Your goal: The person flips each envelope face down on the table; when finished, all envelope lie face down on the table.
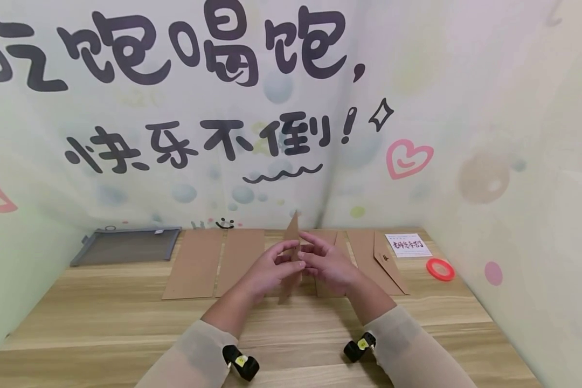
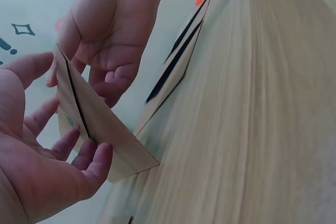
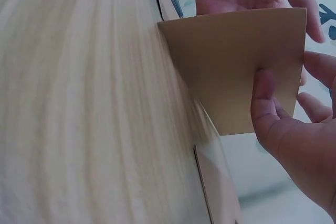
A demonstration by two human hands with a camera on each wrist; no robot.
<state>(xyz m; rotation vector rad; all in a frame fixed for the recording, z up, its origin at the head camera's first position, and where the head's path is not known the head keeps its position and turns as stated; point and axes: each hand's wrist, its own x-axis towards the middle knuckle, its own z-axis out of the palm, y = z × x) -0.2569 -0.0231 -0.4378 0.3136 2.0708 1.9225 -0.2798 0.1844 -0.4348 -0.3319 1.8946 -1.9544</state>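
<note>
A brown kraft paper envelope (image 1: 291,230) stands on edge above the table, between both hands. My left hand (image 1: 269,272) holds it from the left, with curled fingers against the flap side, where a dark flap line crosses the paper (image 2: 115,135). From the right, my right hand (image 1: 333,265) pinches it: in the right wrist view its thumb lies on the plain face (image 3: 220,66) and other fingers are at the edge. In the head view, the hands partly cover the envelope's middle.
More brown envelopes lie in a row behind the hands, two at left (image 1: 194,264) and others at right (image 1: 361,258). A grey zip pouch (image 1: 126,249) lies far left. Far right are a printed white card (image 1: 408,252) and a red ring (image 1: 429,265). Walls enclose the wooden table (image 1: 126,318).
</note>
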